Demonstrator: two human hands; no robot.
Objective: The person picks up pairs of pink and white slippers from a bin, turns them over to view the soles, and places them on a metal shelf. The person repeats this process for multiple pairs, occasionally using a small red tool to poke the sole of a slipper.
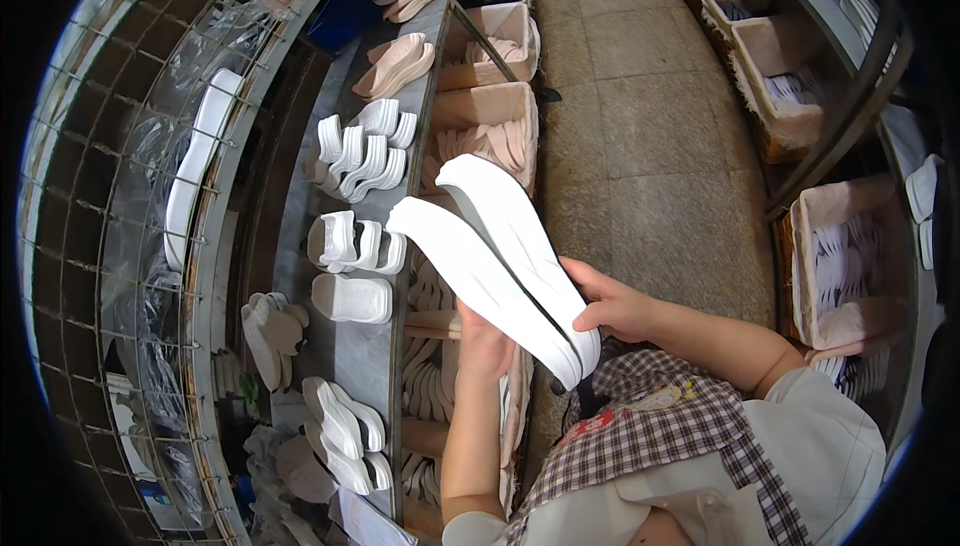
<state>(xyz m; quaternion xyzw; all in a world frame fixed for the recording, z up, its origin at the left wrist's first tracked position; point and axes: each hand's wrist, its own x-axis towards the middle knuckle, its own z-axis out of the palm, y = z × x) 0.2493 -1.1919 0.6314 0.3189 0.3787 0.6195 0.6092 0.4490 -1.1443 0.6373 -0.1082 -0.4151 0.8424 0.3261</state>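
Observation:
Two white shoe soles are held side by side in front of me, slanting from upper left to lower right. My left hand (485,346) is closed on the edge of the nearer left sole (470,276), its fingers mostly hidden underneath. With its thumb near the lower end, my right hand (615,306) grips the other sole (520,236). The two soles touch or nearly touch at their lower ends, and a dark gap shows between them higher up.
On my left, a grey metal shelf (385,346) carries white soles (360,161) in groups and pinkish soles (395,64). Cloth-lined baskets of soles (490,141) stand below it. Wire mesh (100,196) rises at far left. Across the tiled aisle (660,146), more lined baskets (840,266) line the right.

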